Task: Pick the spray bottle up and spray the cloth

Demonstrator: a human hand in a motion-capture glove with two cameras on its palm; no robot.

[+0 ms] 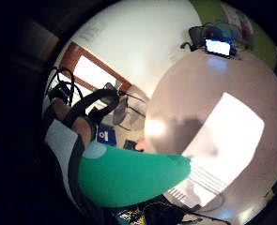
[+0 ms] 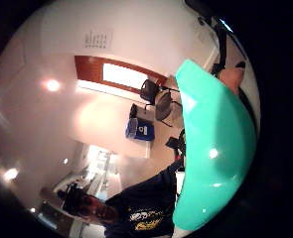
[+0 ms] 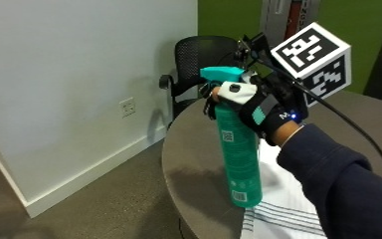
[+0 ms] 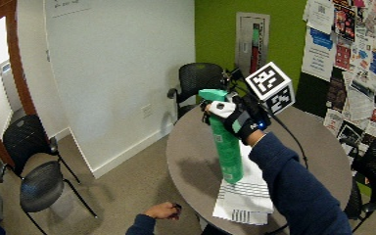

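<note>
my right hand (image 3: 260, 107) in the black glove is raised above the table, with the fingers curled around the neck of the spray bottle (image 3: 237, 154), which it holds upright. my right arm in a dark blue sleeve is bent upward. my bare left hand (image 4: 164, 211) hangs low beside the table edge.

The spray bottle (image 3: 237, 149) stands upright above the cloth (image 3: 280, 209) on the table (image 3: 197, 169), chair (image 3: 201, 59) behind.

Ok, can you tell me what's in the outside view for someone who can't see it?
A gloved right hand grips the neck of a tall teal spray bottle, held upright above a round table. A white striped cloth lies on the table beside it.
</note>
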